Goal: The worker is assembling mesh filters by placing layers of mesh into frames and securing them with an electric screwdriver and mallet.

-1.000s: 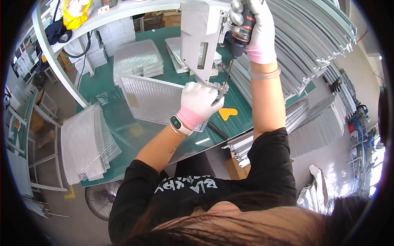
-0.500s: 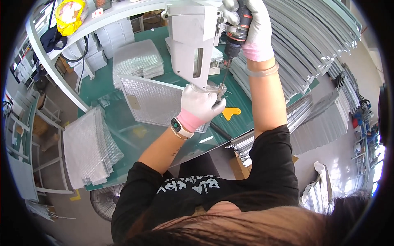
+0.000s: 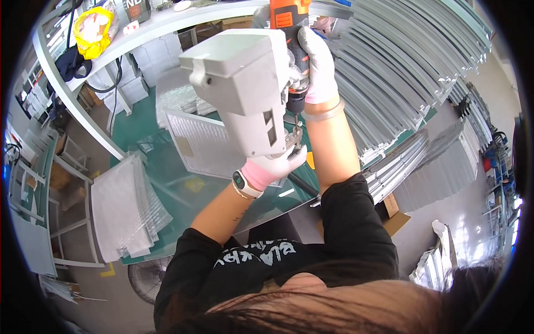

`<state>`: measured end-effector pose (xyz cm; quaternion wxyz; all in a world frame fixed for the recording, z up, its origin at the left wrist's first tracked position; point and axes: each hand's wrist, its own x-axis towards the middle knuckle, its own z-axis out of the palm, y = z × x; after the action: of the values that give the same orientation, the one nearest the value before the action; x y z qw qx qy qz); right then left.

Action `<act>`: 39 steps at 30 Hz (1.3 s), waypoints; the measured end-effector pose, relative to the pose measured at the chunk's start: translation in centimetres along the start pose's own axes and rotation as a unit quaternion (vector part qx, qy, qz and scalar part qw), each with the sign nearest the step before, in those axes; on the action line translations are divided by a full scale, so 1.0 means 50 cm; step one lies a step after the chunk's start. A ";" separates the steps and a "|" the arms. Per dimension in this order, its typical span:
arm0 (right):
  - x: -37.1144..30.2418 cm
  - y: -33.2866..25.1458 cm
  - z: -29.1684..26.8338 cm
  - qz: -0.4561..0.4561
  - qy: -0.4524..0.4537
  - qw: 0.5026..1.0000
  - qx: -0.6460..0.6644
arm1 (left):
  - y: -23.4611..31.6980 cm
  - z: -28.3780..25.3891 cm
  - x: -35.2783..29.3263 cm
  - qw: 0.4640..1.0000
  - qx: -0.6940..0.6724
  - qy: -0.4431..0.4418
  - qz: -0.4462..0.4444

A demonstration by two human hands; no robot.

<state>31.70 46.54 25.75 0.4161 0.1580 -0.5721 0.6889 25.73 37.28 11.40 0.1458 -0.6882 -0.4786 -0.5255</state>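
A grey boxy housing (image 3: 239, 83) with a slot in its lower side is held up, tilted, above the table. My left hand (image 3: 272, 167), in a white glove with a pink cuff, is closed at its lower end, next to a small metal bracket (image 3: 293, 138). The fingers behind the housing are hidden. My right hand (image 3: 321, 67), also gloved, grips an orange and black cordless drill (image 3: 297, 53) along the housing's right side. The drill's bit points down to the bracket; whether it touches a screw there is too small to tell.
Under my hands lies a green table (image 3: 167, 222) with a framed mesh panel (image 3: 194, 142) and a mostly hidden yellow scraper (image 3: 310, 161). Bubble-wrap sheets (image 3: 125, 206) hang over its left edge. Many metal profiles (image 3: 400, 67) are stacked at right. A white shelf (image 3: 139, 36) runs along the back.
The housing has tilted, showing its top face, and its upper end has moved left and nearer. My right hand and the drill have shifted left and down with it. My left hand sits slightly lower.
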 end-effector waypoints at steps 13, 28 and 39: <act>0.023 0.073 -0.050 0.143 -0.117 0.956 0.229 | 0.013 0.001 0.011 0.998 0.050 -0.025 0.039; 0.021 0.013 0.014 0.245 -0.322 0.790 0.462 | -0.073 0.044 -0.068 0.991 0.071 -0.105 0.043; 0.001 0.000 0.051 0.208 -0.345 0.789 0.465 | -0.017 -0.010 -0.022 0.994 0.028 0.018 0.108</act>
<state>31.00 44.21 26.52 -0.0857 0.4369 -0.3073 0.8410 24.75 36.78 10.41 0.2294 -0.7219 -0.4132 -0.5055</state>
